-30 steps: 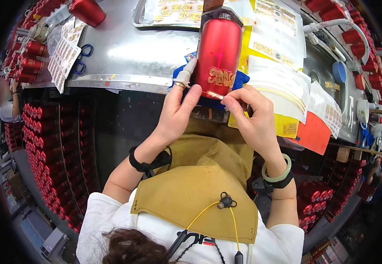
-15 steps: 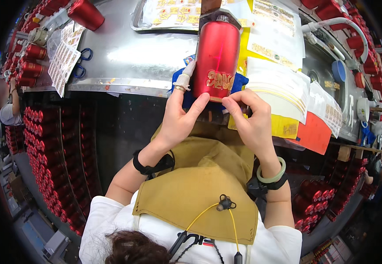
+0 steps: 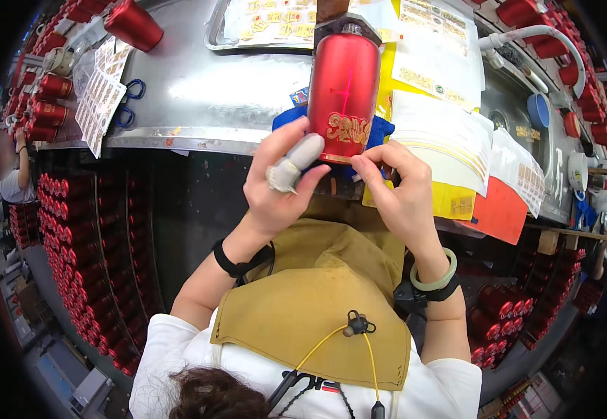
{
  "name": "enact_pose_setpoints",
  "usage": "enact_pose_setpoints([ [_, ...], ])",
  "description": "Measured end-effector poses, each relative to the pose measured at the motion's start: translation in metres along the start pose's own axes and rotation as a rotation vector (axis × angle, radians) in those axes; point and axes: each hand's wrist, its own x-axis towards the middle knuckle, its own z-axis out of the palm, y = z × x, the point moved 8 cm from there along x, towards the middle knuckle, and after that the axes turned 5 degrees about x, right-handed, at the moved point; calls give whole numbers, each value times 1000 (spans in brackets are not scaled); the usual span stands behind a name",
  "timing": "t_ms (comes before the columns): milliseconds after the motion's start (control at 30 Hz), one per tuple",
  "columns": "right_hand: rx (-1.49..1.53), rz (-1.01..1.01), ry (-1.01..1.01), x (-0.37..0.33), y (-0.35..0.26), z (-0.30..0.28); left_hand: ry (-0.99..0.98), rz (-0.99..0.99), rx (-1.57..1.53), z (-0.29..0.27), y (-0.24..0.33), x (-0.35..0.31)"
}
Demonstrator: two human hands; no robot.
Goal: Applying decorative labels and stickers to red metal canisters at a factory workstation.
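A red metal bottle (image 3: 344, 87) with a gold decal near its lower end lies pointing away from me on a blue cloth (image 3: 381, 130) at the steel table's (image 3: 198, 91) front edge. My left hand (image 3: 282, 181), a taped cot on its index finger, presses fingertips against the bottle's lower left side. My right hand (image 3: 394, 192) pinches at the bottle's lower right rim beside the decal. Both wrists wear bands, the right one a pale green bangle.
Decal sheets (image 3: 100, 94) and blue scissors (image 3: 127, 105) lie at left, a tray of gold decals (image 3: 268, 21) at the back, paper stacks (image 3: 450, 133) at right. Several red bottles (image 3: 45, 105) fill racks under and beside the table. Another person (image 3: 10, 171) stands far left.
Both hands have shifted slightly lower on the bottle; my left fingers now spread over its lower left side, my right fingers pinch at the bottom rim.
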Motion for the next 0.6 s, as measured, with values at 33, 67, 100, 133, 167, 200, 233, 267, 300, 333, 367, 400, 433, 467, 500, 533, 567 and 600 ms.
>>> enact_pose_setpoints([
  [33,5,6,-5,0,0,0,-1,-1,0,1,-1,1],
  [67,10,12,-10,0,0,0,-33,138,105,5,7,2],
  [100,8,12,-13,1,-1,0,-61,274,211,9,15,1],
  [133,-14,5,-18,1,-3,1,-38,214,218,8,11,1],
  [167,-35,-3,-23,1,-4,2,-36,211,217,8,8,0],
  [200,-34,-1,-21,1,-4,2,-31,250,234,9,10,0],
  [233,-26,-3,-21,2,-4,1,-26,289,250,10,12,-1],
  [267,-18,-5,-22,2,-3,1,-28,289,250,10,13,1],
  [300,-17,-3,-20,2,-3,1,-24,295,259,9,17,5],
  [333,-13,-6,-18,2,-2,1,-20,302,267,9,19,7],
  [367,-9,-9,-15,2,-2,1,-22,302,266,12,16,7],
  [400,-8,-8,-16,2,-1,0,21,266,219,11,10,6],
  [433,14,4,-34,2,0,0,64,230,171,9,5,5],
  [467,35,16,-52,2,2,0,107,196,138,7,3,4],
  [500,37,18,-52,2,3,-2,105,195,138,9,1,0],
  [533,23,45,-68,2,7,-4,134,140,105,8,-6,-5],
  [567,10,72,-84,2,11,-5,163,84,73,7,-13,-9],
  [600,-2,74,-88,1,13,-7,185,111,79,8,-11,-10],
])
